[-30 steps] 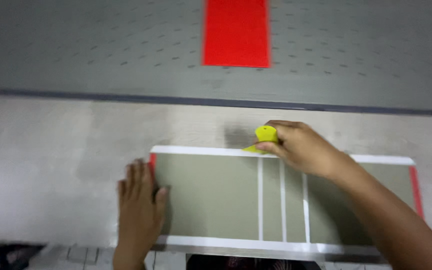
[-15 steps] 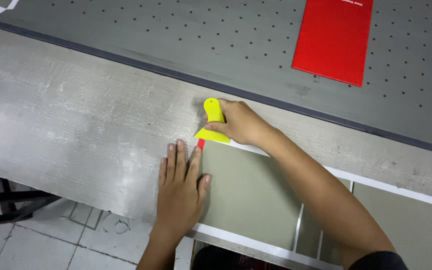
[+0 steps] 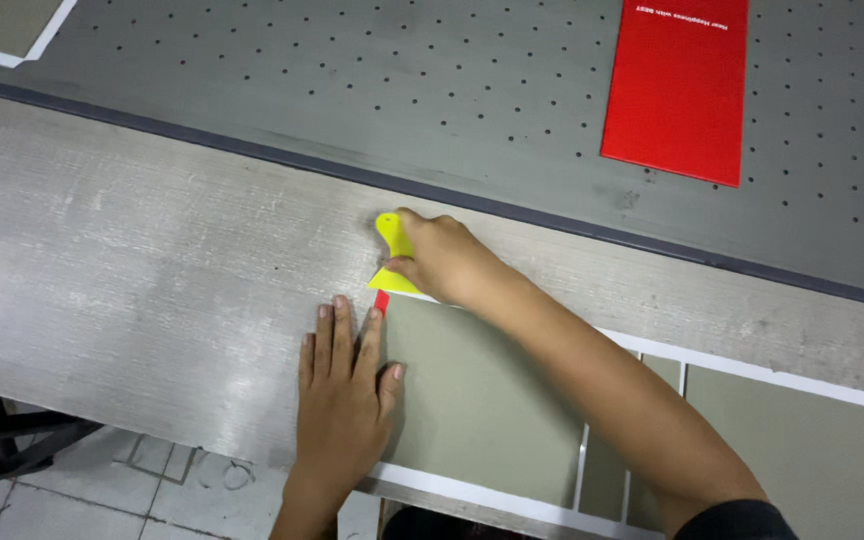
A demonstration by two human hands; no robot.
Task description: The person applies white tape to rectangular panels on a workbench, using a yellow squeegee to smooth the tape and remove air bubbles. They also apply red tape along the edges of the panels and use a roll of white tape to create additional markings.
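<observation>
While left hand lies flat, open, on 1 olive board, right hand clamps 1 yellow scraper.

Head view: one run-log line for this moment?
left hand: flat on grey-green board | right hand: gripping yellow plastic scraper at board's far-left corner

1 yellow scraper, 1 red card, 1 olive board, 2 hands.

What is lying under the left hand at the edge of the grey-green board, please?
The left hand lies flat, its palm and thumb on the grey-green board, its fingers on the pale worktable. A red strip shows by the fingertips; the rest of that edge is covered.
</observation>
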